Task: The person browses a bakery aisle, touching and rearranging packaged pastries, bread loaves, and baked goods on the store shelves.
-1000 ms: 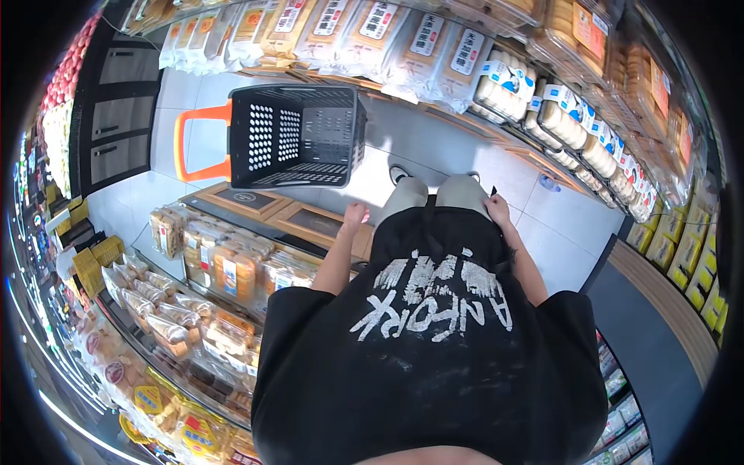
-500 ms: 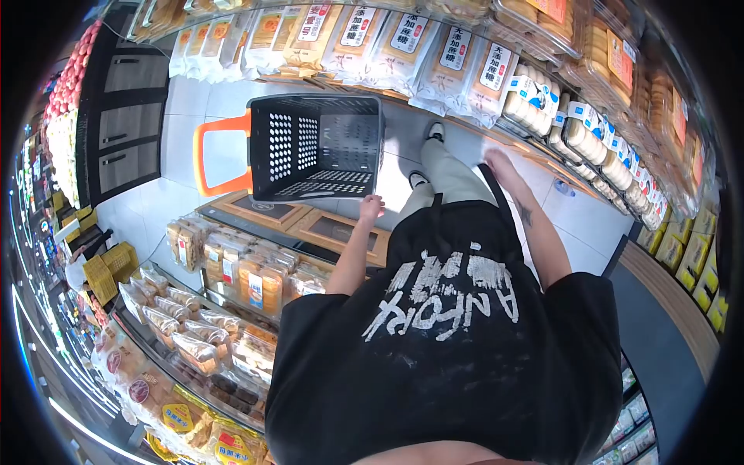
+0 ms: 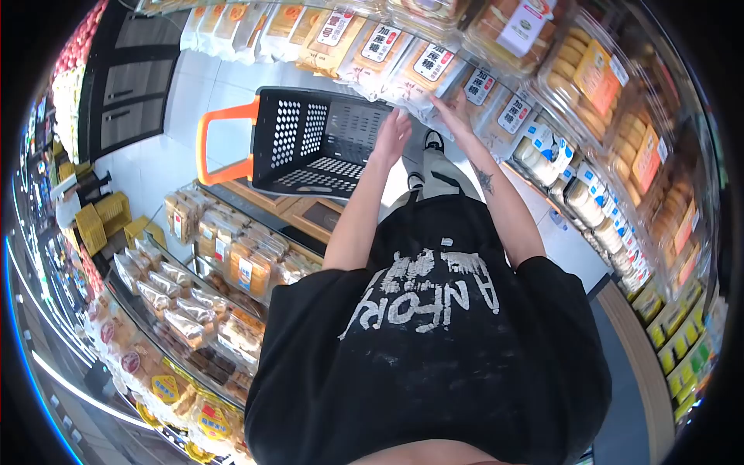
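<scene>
My left hand (image 3: 393, 137) is raised just right of the basket's opening, fingers stretched out and nothing in them. It is close to the lower edge of a bagged loaf of bread (image 3: 422, 68) on the shelf. At that bag's lower right corner is my right hand (image 3: 456, 116), its fingers apart; whether they touch the bag is hard to tell. Other bagged loaves (image 3: 377, 48) with white labels stand in a row on either side. A black shopping basket (image 3: 267, 143) with an orange handle (image 3: 203, 143) stands left of my hands, and no goods show inside it.
Clear boxes of round pastries (image 3: 577, 74) and packs of white buns (image 3: 542, 151) fill the shelf at right. Behind the basket on the left is another display with packaged breads (image 3: 246, 260). Yellow crates (image 3: 112, 213) and a person (image 3: 68, 203) are at far left.
Both hands have moved up and inward from beside my body to the shelf of bagged loaves. My view has shifted closer to the shelf, and the basket appears slightly further right.
</scene>
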Tool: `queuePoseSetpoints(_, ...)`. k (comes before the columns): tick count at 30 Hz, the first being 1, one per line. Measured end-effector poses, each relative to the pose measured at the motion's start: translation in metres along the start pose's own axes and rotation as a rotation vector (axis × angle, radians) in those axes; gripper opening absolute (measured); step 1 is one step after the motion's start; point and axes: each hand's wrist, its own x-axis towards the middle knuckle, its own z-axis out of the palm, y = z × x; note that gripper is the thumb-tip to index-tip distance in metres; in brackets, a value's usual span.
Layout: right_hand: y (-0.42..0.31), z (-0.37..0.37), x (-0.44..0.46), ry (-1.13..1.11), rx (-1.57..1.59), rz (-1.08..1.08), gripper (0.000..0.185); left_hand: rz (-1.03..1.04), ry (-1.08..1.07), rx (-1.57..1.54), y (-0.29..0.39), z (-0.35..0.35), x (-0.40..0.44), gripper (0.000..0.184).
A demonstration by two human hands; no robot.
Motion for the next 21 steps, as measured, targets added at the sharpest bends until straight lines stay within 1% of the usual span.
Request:
queuePoseSetpoints(3, -0.010, 0.005, 0.006, -0.070, 0.077, -0.157, 0.092, 0.031, 0.094, 0.117, 0.018, 0.031, 0.015, 0.045)
queuePoseSetpoints(4, -0.013, 0.006, 0.013, -0.176, 0.227, -0.239, 0.087, 0.038, 0.129, 0.167, 0.020, 0.036, 0.018, 0.042)
queuePoseSetpoints(7, -0.008, 0.005, 0.028, -0.157, -0.062, -0.227, 0.085, 0.157, 0.195, 0.264, 0.011, 0.035, 0.023, 0.037)
queuePoseSetpoints(8, -0.005, 0.005, 0.031, -0.115, -0.194, -0.283, 0.081, 0.162, 0.189, 0.237, 0.009, 0.033, 0.024, 0.036)
queuePoseSetpoints(9, -0.002, 0.005, 0.036, -0.110, -0.198, -0.282, 0.080, 0.173, 0.179, 0.206, 0.008, 0.032, 0.026, 0.034)
queuePoseSetpoints(12, -0.014, 0.002, 0.023, -0.112, -0.217, -0.250, 0.079, 0.171, 0.164, 0.157, 0.011, 0.035, 0.017, 0.028)
queuePoseSetpoints(13, -0.030, 0.003, 0.014, -0.111, -0.215, -0.233, 0.078, 0.175, 0.160, 0.153, 0.016, 0.034, 0.015, 0.025)
queuePoseSetpoints(14, -0.038, 0.006, 0.009, -0.114, -0.215, -0.215, 0.077, 0.176, 0.192, 0.241, 0.010, 0.027, 0.021, 0.026)
queuePoseSetpoints(17, -0.019, -0.003, 0.021, -0.257, -0.084, -0.120, 0.089, 0.148, 0.134, 0.309, -0.006, 0.009, 0.025, 0.032)
queuePoseSetpoints(18, -0.009, -0.007, 0.022, -0.225, -0.207, -0.164, 0.084, 0.146, 0.148, 0.340, -0.013, 0.001, 0.020, 0.039)
queuePoseSetpoints(21, -0.020, -0.007, -0.012, -0.024, -0.196, 0.027, 0.060, 0.124, 0.302, 0.225, -0.050, -0.029, -0.004, 0.038)
